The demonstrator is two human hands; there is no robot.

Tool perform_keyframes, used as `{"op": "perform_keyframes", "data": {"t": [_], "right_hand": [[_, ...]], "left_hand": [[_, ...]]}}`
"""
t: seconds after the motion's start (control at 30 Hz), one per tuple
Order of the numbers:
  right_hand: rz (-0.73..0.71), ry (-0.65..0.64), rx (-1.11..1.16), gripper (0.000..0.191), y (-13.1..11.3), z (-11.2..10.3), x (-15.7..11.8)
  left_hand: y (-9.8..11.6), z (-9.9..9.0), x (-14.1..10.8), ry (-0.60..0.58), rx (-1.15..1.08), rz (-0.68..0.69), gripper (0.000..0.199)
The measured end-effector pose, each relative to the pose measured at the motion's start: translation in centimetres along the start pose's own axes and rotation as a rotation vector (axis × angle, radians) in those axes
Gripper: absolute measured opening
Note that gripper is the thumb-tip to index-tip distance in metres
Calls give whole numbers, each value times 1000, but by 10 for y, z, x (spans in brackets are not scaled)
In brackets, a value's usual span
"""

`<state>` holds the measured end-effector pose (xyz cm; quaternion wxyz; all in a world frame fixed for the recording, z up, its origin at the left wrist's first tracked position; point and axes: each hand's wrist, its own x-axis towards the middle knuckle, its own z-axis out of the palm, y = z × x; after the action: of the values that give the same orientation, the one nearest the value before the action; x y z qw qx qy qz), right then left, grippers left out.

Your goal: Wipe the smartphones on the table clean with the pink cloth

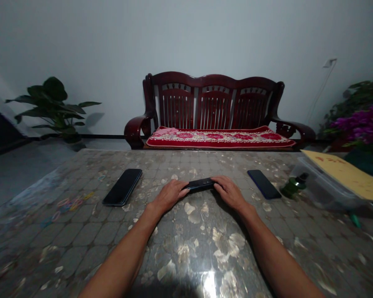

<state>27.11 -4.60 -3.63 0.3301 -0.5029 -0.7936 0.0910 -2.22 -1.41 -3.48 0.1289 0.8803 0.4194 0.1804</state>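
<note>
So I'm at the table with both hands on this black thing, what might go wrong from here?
The black device is held only at its ends, by the left hand and right hand, so it could slip if either eases off.

The right-hand phone lies close to the green bottle; a knocked bottle might hit it.

The yellow sheet overhangs the plastic bin and may slide if bumped.

L hand (170, 193) & R hand (228, 191) both bare, w/ slim fingers (182, 183); nails too small to make out. L forearm (124, 250) & R forearm (272, 244) also bare, wider twd elbow end, tapering to bare wrists (153, 209). Sleeves, if any, out of view.
</note>
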Motion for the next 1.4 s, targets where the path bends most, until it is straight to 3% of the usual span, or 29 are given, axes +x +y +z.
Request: {"op": "perform_keyframes", "data": {"t": [0.3, 0.7, 0.87, 1.1, 1.23, 1.4], "right_hand": [[36, 29, -68, 37, 12, 11, 13], [89, -142, -174, 39, 13, -2, 36], [93, -235, -133, 41, 15, -12, 54], [140, -319, 184, 36, 12, -21, 72], [247, -421, 526, 35, 6, -18, 62], [467, -423, 754, 43, -4, -7, 40]], "left_hand": [[0, -6, 4, -6, -16, -92, 43], [-6, -4, 14, 67, -31, -158, 39], [-9, 0, 24, 152, -27, -303, 30], [-16, 5, 39, 284, -65, -466, 33], [-17, 6, 40, 311, -144, -518, 42], [-11, 7, 36, 308, -249, -552, 48]]}}
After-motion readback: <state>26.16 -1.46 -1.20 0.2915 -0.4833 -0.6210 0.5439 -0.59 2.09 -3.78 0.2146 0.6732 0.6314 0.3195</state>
